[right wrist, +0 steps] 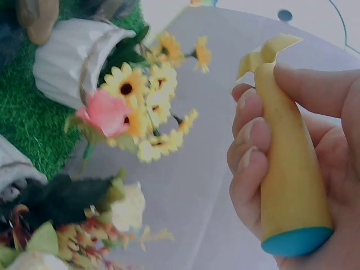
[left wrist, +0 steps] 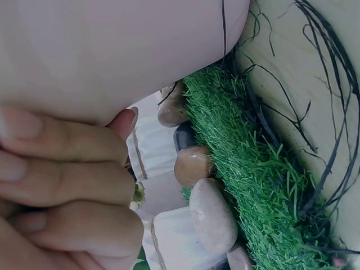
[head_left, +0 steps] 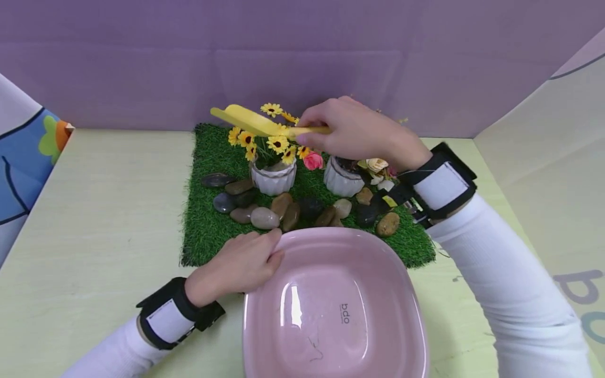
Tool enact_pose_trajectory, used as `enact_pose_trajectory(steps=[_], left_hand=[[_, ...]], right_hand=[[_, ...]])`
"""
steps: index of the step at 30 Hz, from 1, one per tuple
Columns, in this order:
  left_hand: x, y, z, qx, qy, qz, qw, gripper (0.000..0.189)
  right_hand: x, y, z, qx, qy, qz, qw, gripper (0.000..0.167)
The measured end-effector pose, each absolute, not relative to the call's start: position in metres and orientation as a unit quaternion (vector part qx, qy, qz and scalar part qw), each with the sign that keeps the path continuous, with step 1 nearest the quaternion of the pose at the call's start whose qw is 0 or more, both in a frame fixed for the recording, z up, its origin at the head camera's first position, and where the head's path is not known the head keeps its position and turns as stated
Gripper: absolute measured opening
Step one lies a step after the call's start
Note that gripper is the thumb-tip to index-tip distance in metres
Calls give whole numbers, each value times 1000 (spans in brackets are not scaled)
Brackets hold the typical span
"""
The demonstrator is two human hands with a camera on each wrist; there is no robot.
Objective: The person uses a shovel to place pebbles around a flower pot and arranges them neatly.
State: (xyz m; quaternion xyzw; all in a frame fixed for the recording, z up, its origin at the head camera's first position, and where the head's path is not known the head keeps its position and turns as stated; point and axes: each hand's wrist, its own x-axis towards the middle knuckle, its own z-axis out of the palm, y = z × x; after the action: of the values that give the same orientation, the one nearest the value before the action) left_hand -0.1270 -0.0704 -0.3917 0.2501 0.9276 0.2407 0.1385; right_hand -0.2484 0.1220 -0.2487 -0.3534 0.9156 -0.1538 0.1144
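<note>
My right hand (head_left: 354,128) holds a yellow toy trowel (head_left: 252,121) up over the potted flowers, its blade pointing left. In the right wrist view, the fingers and thumb wrap the trowel's thick handle (right wrist: 292,169), which ends in a teal cap. My left hand (head_left: 241,262) grips the upper left rim of a pink plastic basin (head_left: 326,273). In the left wrist view its fingers (left wrist: 73,169) curl at the basin's outer wall (left wrist: 112,50). Yellow flowers (head_left: 278,144) stand in a white ribbed pot (head_left: 274,179) beneath the trowel.
A second white pot (head_left: 342,179) stands right of the first, with a pink rose (head_left: 312,160) between them. Several smooth stones (head_left: 264,218) lie in front, on green artificial turf (head_left: 208,247). A purple backdrop (head_left: 302,63) rises behind the pale table (head_left: 118,210).
</note>
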Motion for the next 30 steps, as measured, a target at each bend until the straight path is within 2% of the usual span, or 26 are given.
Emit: enact_pose_trajectory(steps=[4,10,19,30], left_hand=[[-128,-71,-392,251,928,239,138,15],[-128,-70,-392,251,928,236,140,15],[-129,-71,-391,252,929,232,136,15],[-128,-71,-393,251,929,235,139,15]], right_hand=[[-248,135,-241,-309,929,-175,99,27],[-245,162,-235,-260,931,-230,112,33],[-244,212,-238,-188,951,-229,90,39],[-247,236,-252,-112,966,-232,20,49]])
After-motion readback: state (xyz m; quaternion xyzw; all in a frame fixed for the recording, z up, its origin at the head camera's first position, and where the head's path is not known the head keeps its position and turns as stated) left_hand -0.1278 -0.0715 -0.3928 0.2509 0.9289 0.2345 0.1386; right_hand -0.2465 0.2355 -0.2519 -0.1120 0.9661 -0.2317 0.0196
